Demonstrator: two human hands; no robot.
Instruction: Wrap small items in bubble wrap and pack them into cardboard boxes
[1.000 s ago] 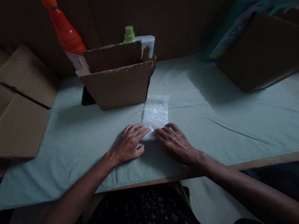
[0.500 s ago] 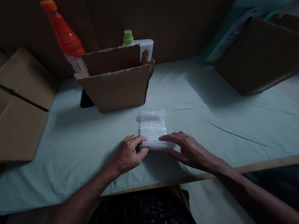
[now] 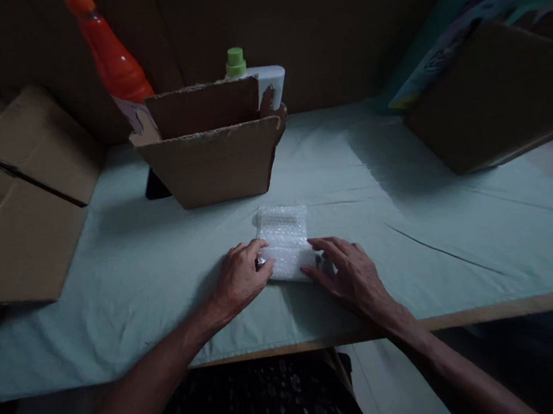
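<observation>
A small piece of clear bubble wrap (image 3: 286,236) lies on the cloth in front of me, its near part folded into a flat, thicker layer. At its left edge my left hand (image 3: 244,275) grips the fold between thumb and fingers. My right hand (image 3: 347,269) holds the right side, with the thumb at the near corner and the index finger along the edge. Whether anything lies inside the wrap is hard to make out; something dark shows beside each hand's grip.
Beyond the wrap stands an open cardboard box (image 3: 211,164), with an orange-red bottle (image 3: 115,62) and a white green-capped bottle (image 3: 271,80) behind. Larger cartons stand left (image 3: 22,231) and right (image 3: 490,100). A dark flat object (image 3: 156,185) lies by the middle box.
The near roll of bubble wrap has been laid over flat toward the box. My right fingers have shifted from its top to its right edge. The view has tilted slightly.
</observation>
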